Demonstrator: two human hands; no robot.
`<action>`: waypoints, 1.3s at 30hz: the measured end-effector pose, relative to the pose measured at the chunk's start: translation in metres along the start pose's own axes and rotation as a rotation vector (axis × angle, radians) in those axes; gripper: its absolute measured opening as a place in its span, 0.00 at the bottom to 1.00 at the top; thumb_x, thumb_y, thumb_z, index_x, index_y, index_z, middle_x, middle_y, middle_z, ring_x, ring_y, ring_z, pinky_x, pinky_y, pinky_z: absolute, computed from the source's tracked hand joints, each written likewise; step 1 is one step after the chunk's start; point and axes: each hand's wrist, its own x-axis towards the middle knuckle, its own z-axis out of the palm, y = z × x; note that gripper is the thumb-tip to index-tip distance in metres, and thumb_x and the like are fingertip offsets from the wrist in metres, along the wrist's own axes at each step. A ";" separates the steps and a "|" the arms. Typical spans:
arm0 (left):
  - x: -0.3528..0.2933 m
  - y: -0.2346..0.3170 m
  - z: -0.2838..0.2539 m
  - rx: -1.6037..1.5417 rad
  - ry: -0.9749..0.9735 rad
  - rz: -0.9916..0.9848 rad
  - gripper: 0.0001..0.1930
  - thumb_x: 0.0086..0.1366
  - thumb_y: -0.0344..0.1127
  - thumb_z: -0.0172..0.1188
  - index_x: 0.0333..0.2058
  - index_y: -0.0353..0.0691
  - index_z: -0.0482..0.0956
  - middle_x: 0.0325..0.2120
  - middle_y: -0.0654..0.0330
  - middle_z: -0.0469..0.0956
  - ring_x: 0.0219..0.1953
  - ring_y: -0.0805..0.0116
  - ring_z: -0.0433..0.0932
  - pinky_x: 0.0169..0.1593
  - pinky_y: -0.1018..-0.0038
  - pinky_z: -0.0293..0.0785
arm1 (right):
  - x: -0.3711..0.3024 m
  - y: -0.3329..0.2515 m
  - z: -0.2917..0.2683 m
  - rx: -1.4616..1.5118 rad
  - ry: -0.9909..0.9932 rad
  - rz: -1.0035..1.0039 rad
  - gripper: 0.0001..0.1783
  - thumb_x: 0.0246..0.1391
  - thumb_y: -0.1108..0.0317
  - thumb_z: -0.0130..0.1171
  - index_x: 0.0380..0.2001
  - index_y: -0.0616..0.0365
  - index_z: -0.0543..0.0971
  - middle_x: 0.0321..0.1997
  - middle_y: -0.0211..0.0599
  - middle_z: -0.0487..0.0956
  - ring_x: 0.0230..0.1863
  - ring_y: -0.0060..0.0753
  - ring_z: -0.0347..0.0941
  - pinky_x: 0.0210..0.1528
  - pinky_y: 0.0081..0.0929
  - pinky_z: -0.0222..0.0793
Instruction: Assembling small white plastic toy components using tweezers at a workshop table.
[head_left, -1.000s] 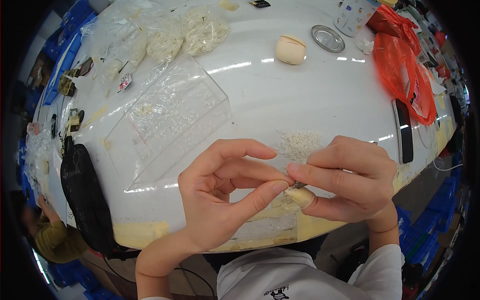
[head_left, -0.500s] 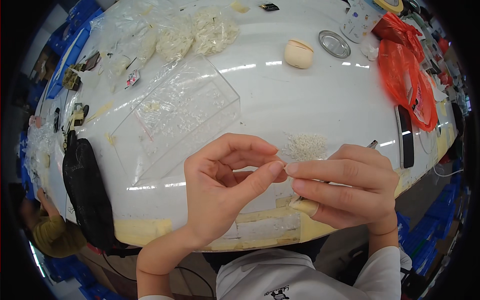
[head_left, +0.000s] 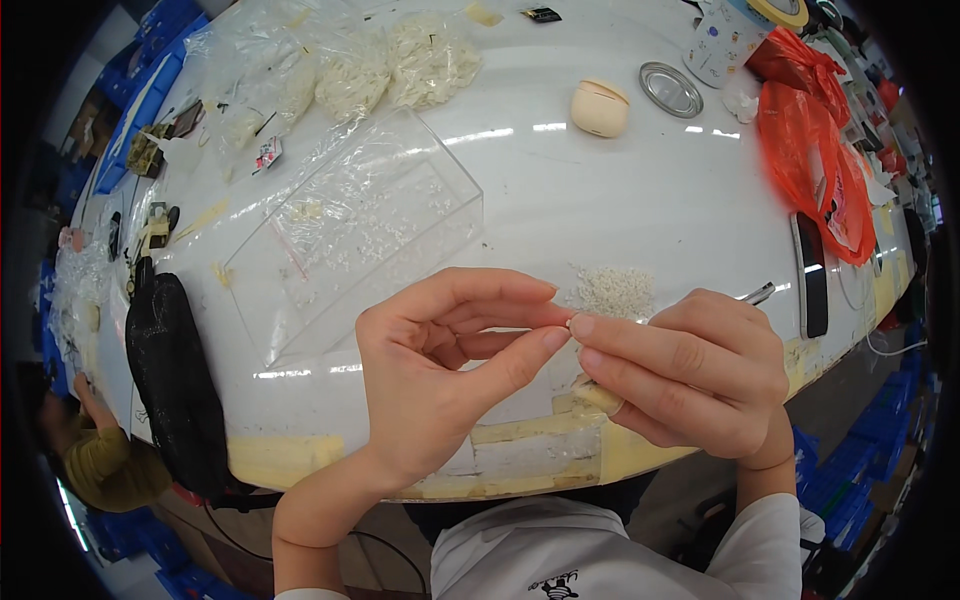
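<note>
At centre, the left hand [head_left: 430, 370] is forming a tight pinch: the pads of its thumb and one finger are meeting on a tiny white bit [head_left: 570, 324], while another finger is arching loose above. The right hand [head_left: 710, 370] is facing it, index fingertip touching at the same spot; its other fingers are apparently curling around a slim grey tool [head_left: 762, 293] — one end is projecting past the knuckles, the rest is hiding in the grip. A yellow cover [head_left: 597, 396] is wrapping its thumb.

I am judging the bit to be almost weightless and probably stiff, so it is inviting a sideways slip if squeezed off-centre; at this size I am not managing to tell how fragile it is. The sound hold is lying at its edges — square between the pads, lightly pressed.

Just beyond the fingertips, a pile [head_left: 617, 290] of white pieces is resting on the table [head_left: 560, 215]. To its left, a clear box [head_left: 455, 205] is showing more scattered pieces. Farther out, a phone [head_left: 810, 275] and a red bag [head_left: 815, 170] are lying to the right, a black pouch [head_left: 175, 390] to the left.
</note>
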 end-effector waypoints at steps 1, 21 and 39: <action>-0.001 0.000 0.000 0.037 -0.007 0.034 0.15 0.51 0.18 0.64 0.39 0.32 0.77 0.31 0.55 0.80 0.33 0.72 0.81 0.39 0.83 0.78 | 0.000 0.000 0.000 0.000 -0.004 -0.004 0.08 0.50 0.64 0.60 0.30 0.53 0.84 0.40 0.30 0.83 0.21 0.19 0.66 0.23 0.14 0.65; -0.001 -0.013 0.016 0.594 -0.162 0.672 0.20 0.45 0.14 0.64 0.39 0.36 0.74 0.35 0.55 0.80 0.37 0.61 0.80 0.44 0.70 0.80 | -0.013 0.017 -0.006 0.656 0.036 0.412 0.17 0.34 0.77 0.68 0.34 0.61 0.84 0.30 0.38 0.78 0.23 0.20 0.67 0.24 0.12 0.65; -0.003 -0.002 0.030 0.685 -0.203 0.772 0.33 0.45 0.13 0.63 0.44 0.52 0.57 0.37 0.54 0.80 0.39 0.55 0.79 0.46 0.57 0.79 | -0.020 0.020 -0.013 0.901 0.100 0.501 0.18 0.34 0.82 0.64 0.34 0.61 0.84 0.29 0.35 0.77 0.24 0.19 0.65 0.25 0.11 0.63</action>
